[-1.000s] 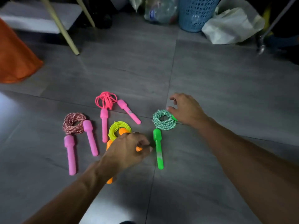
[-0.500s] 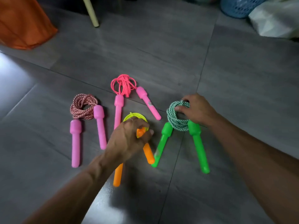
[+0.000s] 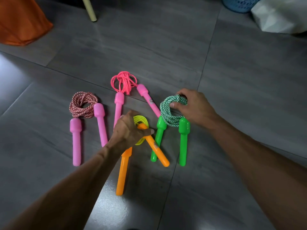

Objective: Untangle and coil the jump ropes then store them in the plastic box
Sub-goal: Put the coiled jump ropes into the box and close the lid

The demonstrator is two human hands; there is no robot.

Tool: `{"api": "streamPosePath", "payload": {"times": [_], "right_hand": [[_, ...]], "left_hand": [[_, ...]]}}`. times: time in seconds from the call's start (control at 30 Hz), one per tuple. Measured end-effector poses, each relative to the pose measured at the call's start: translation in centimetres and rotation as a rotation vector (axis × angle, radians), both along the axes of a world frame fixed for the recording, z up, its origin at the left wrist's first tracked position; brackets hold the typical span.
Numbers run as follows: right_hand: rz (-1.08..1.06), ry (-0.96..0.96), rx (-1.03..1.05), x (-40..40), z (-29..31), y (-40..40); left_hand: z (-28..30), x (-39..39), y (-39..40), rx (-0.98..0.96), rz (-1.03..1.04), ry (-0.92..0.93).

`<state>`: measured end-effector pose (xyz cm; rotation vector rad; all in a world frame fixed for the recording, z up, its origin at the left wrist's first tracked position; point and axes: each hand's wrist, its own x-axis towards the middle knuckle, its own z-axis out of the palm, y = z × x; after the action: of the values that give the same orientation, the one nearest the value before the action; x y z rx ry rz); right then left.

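Four coiled jump ropes lie on a grey tiled floor (image 3: 166, 47). The left hand (image 3: 129, 130) grips the yellow rope (image 3: 141, 121) with orange handles at centre. At 2 o'clock from it, the right hand (image 3: 194, 107) pinches the green-and-white rope (image 3: 167, 112). Small handle stickers are unreadable. No plastic box shows.

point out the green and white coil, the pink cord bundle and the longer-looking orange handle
green and white coil (image 3: 166, 113), head view, left side of the loop
pink cord bundle (image 3: 123, 80), head view, middle of the tangle
orange handle (image 3: 122, 176), head view, middle of the shaft
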<state>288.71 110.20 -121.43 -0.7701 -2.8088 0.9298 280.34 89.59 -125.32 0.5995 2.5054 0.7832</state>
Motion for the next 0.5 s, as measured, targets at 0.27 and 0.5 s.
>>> {"api": "streamPosePath", "payload": {"times": [0.27,0.5], "right_hand": [[-0.111,0.121,0.044,5.4,4.2,0.0],[-0.137,0.129,0.099,11.6,13.6,1.0]], "left_hand": [[5.2,3.4,0.5,0.226,-0.194,-0.036],[14.1,7.8,2.0,0.328,-0.365,-0.058]]}}
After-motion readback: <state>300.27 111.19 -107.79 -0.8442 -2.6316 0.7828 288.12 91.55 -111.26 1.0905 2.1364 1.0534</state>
